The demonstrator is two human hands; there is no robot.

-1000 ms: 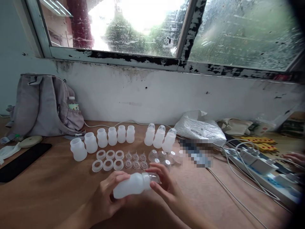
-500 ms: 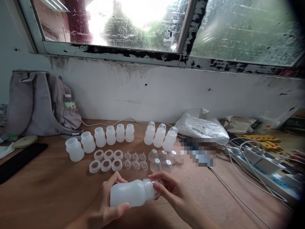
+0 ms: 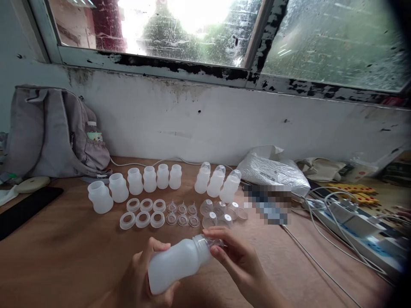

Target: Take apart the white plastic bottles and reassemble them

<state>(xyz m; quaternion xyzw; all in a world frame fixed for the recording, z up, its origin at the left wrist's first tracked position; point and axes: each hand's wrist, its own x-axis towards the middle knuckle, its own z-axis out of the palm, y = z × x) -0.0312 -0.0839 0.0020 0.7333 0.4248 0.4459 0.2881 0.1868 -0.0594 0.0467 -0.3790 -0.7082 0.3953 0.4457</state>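
Note:
A frosted white baby bottle [image 3: 176, 263] lies tilted above the table's near part, base low at left and neck raised to the right. My left hand [image 3: 141, 271] is wrapped round its base and lower body. At the other end sits a screw ring [image 3: 201, 248] with a clear nipple [image 3: 215, 243] sticking out. My right hand [image 3: 240, 259] curls round that end, fingers over the ring and thumb by the nipple. Beyond the bottle lie two rows of loose rings [image 3: 143, 219], clear nipples [image 3: 183, 220] and clear domed caps [image 3: 209, 219].
Several uncapped bottles [image 3: 119, 188] stand at the back left, and three capped bottles [image 3: 216, 182] stand right of them. A grey backpack [image 3: 53, 132], a dark flat slab [image 3: 28, 214], a silvery package [image 3: 276, 171] and a power strip [image 3: 359, 231] with cables flank the work area.
The bottle has tipped so its neck end points further up and its base has dropped. My right fingers have loosened, showing more of the ring and nipple.

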